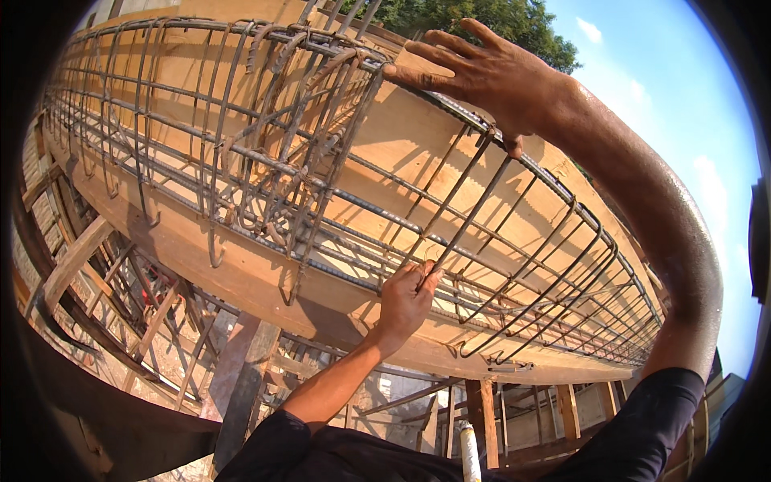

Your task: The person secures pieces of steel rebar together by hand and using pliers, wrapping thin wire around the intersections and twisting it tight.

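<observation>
A long cage of ribbed steel rebar (pixel 365 205) stretches across the view inside a wooden formwork. My left hand (pixel 408 302) is closed at the cage's lower near side, its fingers pinched round the lower end of a thin steel stirrup (pixel 463 230). That stirrup slants up to the top bar. My right hand (pixel 494 84) reaches over the cage's top bar (pixel 554 178) with fingers spread toward the left. Its thumb lies against that bar near the stirrup's upper end. Other stirrups (pixel 554 261) stand along the right part, some with hooked lower ends.
The formwork's near lower plank (pixel 201 261) runs below the cage, and a plywood wall (pixel 401 132) backs it. Timber props (pixel 483 418) stand beneath. Stirrups crowd together left of my hands. A white cylinder like a cigarette (pixel 469 451) shows at the lower edge. Trees (pixel 450 18) rise behind.
</observation>
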The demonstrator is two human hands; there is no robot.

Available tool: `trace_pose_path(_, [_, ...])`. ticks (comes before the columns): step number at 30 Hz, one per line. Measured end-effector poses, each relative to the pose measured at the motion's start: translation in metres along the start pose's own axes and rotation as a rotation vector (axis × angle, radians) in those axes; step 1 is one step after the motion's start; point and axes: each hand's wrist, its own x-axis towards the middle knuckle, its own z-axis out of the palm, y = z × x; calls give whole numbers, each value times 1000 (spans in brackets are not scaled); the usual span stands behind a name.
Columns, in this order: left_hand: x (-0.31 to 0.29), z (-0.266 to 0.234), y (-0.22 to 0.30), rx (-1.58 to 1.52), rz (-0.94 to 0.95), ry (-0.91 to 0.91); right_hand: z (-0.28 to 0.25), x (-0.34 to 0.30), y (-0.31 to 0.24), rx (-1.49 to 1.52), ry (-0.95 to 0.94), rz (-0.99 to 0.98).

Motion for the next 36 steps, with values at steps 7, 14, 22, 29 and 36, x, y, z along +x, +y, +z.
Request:
trace_pose_path(7, [1,-4,-4,50,-28,13,48,-21,20,292,192,155])
trace_pose_path(14, [0,0,-11,33,43,-9,106,-86,6,1359,-113,295])
trace_pose_path(22, [0,2,-8,-2,-23,-2,144,-76,-17,1743,52,254])
trace_pose_path(29, [-1,6,-7,22,-3,19,147,-81,-24,1770,80,364])
trace_pose_path(36, [-1,2,-1,66,15,44,137,-83,-29,1757,127,417])
